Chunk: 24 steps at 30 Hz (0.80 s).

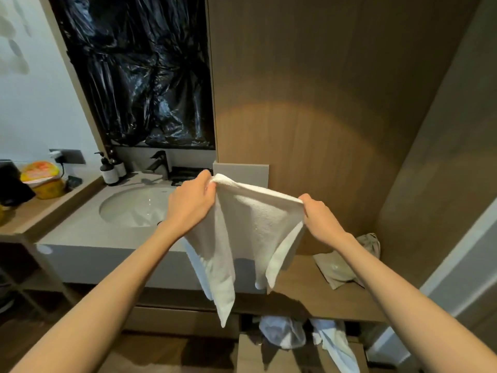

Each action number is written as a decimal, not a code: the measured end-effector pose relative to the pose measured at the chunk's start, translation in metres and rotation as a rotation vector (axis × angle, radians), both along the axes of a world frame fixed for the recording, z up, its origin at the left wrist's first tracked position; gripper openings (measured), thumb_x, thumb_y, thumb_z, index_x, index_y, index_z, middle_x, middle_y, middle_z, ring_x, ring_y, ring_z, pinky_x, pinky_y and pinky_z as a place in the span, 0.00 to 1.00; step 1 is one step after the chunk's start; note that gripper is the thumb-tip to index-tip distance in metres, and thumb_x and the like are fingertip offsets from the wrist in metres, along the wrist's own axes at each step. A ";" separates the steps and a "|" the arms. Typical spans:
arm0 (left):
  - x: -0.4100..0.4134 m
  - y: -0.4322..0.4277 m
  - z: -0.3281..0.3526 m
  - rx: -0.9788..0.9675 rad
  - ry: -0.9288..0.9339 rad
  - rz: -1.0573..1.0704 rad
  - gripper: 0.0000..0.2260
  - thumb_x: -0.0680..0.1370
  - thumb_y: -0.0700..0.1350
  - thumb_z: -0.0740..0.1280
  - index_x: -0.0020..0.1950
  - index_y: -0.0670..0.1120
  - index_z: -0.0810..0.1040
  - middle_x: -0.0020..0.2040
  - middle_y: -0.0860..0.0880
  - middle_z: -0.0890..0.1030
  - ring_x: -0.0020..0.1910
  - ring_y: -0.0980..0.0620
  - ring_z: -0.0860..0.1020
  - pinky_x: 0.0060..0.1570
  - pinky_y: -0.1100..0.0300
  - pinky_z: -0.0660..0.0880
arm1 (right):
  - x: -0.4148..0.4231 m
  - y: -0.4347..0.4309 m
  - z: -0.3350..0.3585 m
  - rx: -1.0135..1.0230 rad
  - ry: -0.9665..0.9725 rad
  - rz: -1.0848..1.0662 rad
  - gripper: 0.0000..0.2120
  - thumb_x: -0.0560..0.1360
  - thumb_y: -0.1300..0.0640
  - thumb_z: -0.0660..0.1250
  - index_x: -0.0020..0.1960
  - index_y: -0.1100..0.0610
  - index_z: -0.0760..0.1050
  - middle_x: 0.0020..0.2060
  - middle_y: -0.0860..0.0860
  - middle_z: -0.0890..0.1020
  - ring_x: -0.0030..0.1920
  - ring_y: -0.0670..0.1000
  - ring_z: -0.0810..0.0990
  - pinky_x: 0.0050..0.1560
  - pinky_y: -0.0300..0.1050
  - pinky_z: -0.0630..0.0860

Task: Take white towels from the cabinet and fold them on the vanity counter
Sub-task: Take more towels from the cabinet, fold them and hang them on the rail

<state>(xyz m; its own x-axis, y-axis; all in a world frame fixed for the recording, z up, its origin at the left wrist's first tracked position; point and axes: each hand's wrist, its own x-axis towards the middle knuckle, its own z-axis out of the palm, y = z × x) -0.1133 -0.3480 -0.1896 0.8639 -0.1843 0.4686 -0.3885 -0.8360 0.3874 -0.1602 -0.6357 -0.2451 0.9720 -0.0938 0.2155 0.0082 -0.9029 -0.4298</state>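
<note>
A white towel (252,227) hangs in the air in front of me, stretched by its top edge between both hands. My left hand (192,200) pinches its upper left corner and my right hand (318,215) pinches its upper right corner. The lower corners dangle past the front of the grey vanity counter (88,232). Below, in the open cabinet space, more white towels (282,332) lie crumpled, one (336,343) trailing down over the edge.
A round sink (134,208) with a dark faucet (161,162) sits in the counter; pump bottles (110,170) stand behind it. A yellow tub (43,179) rests on the wooden ledge at left. A beige cloth (338,267) lies on the wooden shelf (301,289) at right. Black plastic (139,76) covers the mirror.
</note>
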 end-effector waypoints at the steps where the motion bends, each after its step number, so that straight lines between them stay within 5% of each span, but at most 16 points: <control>1: 0.007 0.014 0.000 -0.032 0.005 0.038 0.09 0.82 0.49 0.53 0.50 0.45 0.69 0.41 0.45 0.77 0.40 0.42 0.73 0.36 0.52 0.66 | 0.003 -0.003 -0.002 0.039 0.004 -0.030 0.04 0.82 0.58 0.58 0.54 0.54 0.70 0.47 0.55 0.81 0.43 0.56 0.79 0.42 0.56 0.78; 4: 0.032 0.049 -0.004 -0.089 0.077 0.142 0.09 0.82 0.49 0.54 0.50 0.45 0.68 0.44 0.44 0.76 0.43 0.41 0.72 0.38 0.51 0.65 | 0.015 -0.003 0.000 0.126 -0.041 -0.088 0.12 0.83 0.55 0.54 0.56 0.55 0.75 0.49 0.54 0.82 0.48 0.55 0.80 0.48 0.57 0.78; 9: 0.072 0.079 -0.007 -0.163 0.288 0.089 0.13 0.80 0.42 0.60 0.65 0.44 0.67 0.50 0.42 0.75 0.48 0.42 0.73 0.44 0.55 0.64 | 0.042 0.037 0.048 0.208 -0.289 -0.099 0.16 0.82 0.48 0.50 0.54 0.51 0.75 0.47 0.50 0.81 0.46 0.53 0.78 0.45 0.52 0.76; 13: 0.104 0.095 -0.010 -0.332 0.383 0.067 0.13 0.81 0.41 0.59 0.65 0.43 0.70 0.63 0.42 0.74 0.61 0.42 0.72 0.54 0.53 0.67 | 0.083 0.059 0.062 0.038 -0.014 -0.124 0.16 0.80 0.54 0.52 0.34 0.56 0.63 0.32 0.54 0.71 0.36 0.57 0.70 0.33 0.48 0.63; 17: 0.125 0.103 -0.014 -0.366 0.365 -0.060 0.07 0.79 0.44 0.63 0.53 0.46 0.80 0.55 0.49 0.79 0.54 0.48 0.76 0.52 0.54 0.72 | 0.127 0.075 0.049 0.309 0.001 -0.077 0.20 0.81 0.56 0.54 0.30 0.56 0.59 0.28 0.52 0.67 0.31 0.51 0.65 0.32 0.46 0.59; 21: 0.158 0.100 -0.012 -0.452 0.328 -0.120 0.08 0.79 0.43 0.64 0.54 0.47 0.81 0.49 0.45 0.80 0.45 0.48 0.77 0.41 0.60 0.71 | 0.172 0.092 0.046 0.527 -0.015 0.004 0.20 0.82 0.53 0.55 0.32 0.55 0.60 0.29 0.50 0.65 0.31 0.48 0.63 0.36 0.45 0.60; 24: 0.191 0.097 -0.006 -0.541 0.249 -0.091 0.07 0.78 0.43 0.65 0.52 0.49 0.81 0.48 0.49 0.80 0.47 0.51 0.77 0.42 0.61 0.70 | 0.211 0.099 0.047 0.575 -0.052 0.017 0.21 0.82 0.53 0.56 0.31 0.54 0.58 0.28 0.50 0.63 0.31 0.49 0.62 0.36 0.45 0.59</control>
<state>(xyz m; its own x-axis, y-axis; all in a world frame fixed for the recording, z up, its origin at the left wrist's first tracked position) 0.0780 -0.2515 -0.1953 0.9517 -0.0542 0.3023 -0.2922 -0.4622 0.8372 0.0507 -0.5366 -0.1977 0.9639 -0.1947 0.1818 0.0545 -0.5238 -0.8501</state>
